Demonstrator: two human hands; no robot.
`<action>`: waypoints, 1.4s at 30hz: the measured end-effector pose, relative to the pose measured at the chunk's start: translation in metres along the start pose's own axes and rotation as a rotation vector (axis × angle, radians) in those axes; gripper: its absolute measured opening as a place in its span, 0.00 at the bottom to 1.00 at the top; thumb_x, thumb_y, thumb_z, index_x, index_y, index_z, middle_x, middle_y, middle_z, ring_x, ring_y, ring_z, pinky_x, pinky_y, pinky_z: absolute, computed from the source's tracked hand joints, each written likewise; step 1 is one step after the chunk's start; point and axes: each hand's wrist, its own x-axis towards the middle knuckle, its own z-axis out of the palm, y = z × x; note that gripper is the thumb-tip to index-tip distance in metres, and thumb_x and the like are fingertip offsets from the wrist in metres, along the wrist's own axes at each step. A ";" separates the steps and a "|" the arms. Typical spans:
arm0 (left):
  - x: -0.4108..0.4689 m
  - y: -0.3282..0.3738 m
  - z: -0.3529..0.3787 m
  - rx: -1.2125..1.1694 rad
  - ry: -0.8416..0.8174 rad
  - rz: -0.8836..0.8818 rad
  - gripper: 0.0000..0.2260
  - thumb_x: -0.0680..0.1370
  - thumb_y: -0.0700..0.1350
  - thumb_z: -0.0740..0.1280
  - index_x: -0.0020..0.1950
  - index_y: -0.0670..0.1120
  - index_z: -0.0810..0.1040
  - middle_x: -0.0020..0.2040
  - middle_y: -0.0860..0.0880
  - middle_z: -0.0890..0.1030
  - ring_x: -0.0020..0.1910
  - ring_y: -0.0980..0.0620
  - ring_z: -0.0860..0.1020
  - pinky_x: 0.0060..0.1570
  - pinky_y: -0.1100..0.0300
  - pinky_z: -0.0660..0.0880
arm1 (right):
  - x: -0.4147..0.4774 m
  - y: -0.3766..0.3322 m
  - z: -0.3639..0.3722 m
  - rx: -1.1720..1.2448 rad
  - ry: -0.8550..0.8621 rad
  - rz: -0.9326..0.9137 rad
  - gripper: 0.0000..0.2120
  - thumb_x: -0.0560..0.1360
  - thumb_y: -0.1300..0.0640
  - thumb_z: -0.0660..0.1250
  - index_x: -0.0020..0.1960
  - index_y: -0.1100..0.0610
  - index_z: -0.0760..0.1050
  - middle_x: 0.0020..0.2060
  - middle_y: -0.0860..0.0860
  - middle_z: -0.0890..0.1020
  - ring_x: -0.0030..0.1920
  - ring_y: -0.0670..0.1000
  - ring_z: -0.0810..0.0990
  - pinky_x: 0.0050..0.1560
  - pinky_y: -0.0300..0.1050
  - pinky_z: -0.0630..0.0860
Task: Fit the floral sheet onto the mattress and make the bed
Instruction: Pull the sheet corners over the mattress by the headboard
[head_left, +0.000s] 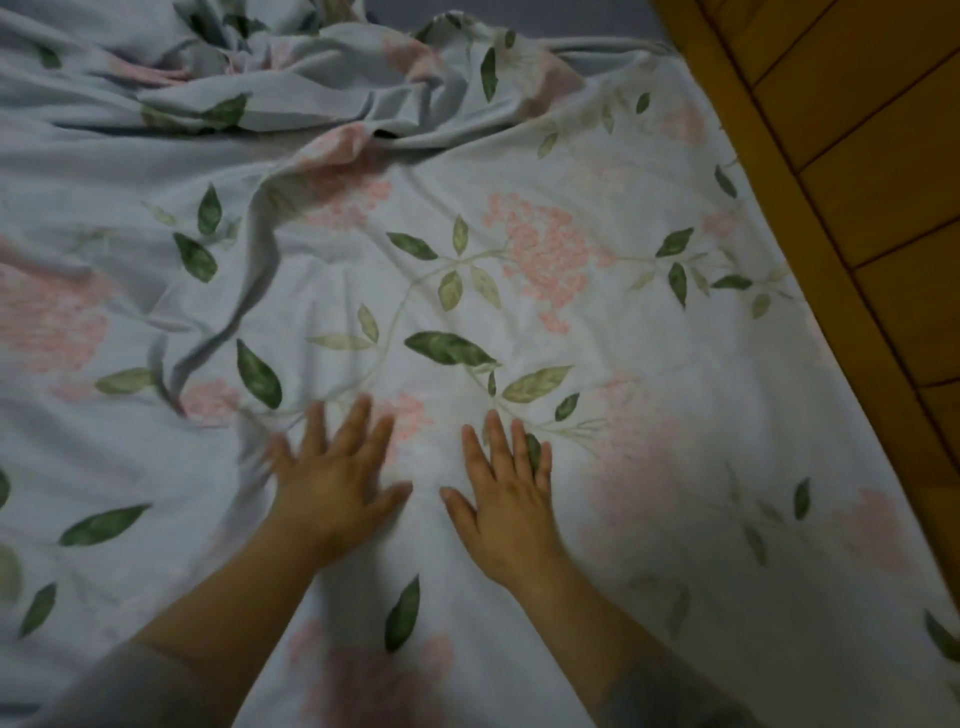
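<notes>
The floral sheet (545, 312), pale blue with pink flower clusters and green leaves, covers nearly the whole view. It lies fairly flat on the right and is bunched in thick folds at the top left. My left hand (337, 467) lies flat on the sheet with fingers spread, slightly blurred. My right hand (506, 488) rests flat beside it, fingers straight, a short gap between the two thumbs. A strip of bare grey mattress (561, 21) shows past the sheet's far edge.
A wooden bed frame (857, 156) of orange-brown boards runs diagonally along the sheet's right side. A long raised crease (239, 291) crosses the sheet left of my hands. Crumpled folds (249, 67) pile up at the far left.
</notes>
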 end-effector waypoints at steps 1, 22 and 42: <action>-0.012 -0.003 0.011 0.018 -0.089 -0.093 0.42 0.66 0.76 0.44 0.75 0.60 0.36 0.76 0.54 0.33 0.75 0.37 0.39 0.68 0.31 0.49 | -0.012 0.000 0.005 -0.028 -0.024 0.008 0.34 0.77 0.34 0.44 0.78 0.50 0.47 0.77 0.53 0.45 0.76 0.59 0.41 0.71 0.64 0.41; -0.211 0.040 -0.042 -0.266 -0.131 -0.245 0.37 0.75 0.57 0.65 0.77 0.46 0.52 0.71 0.42 0.67 0.67 0.43 0.69 0.64 0.55 0.67 | -0.181 -0.041 -0.100 0.492 -0.351 0.221 0.28 0.80 0.42 0.54 0.76 0.51 0.55 0.77 0.50 0.52 0.76 0.51 0.53 0.74 0.45 0.54; -0.444 0.169 -0.203 -0.596 0.362 -0.337 0.26 0.76 0.53 0.66 0.71 0.44 0.67 0.66 0.44 0.74 0.60 0.45 0.75 0.57 0.53 0.74 | -0.337 -0.073 -0.350 0.719 -0.060 0.071 0.24 0.78 0.44 0.61 0.71 0.51 0.64 0.70 0.51 0.67 0.69 0.52 0.68 0.68 0.53 0.68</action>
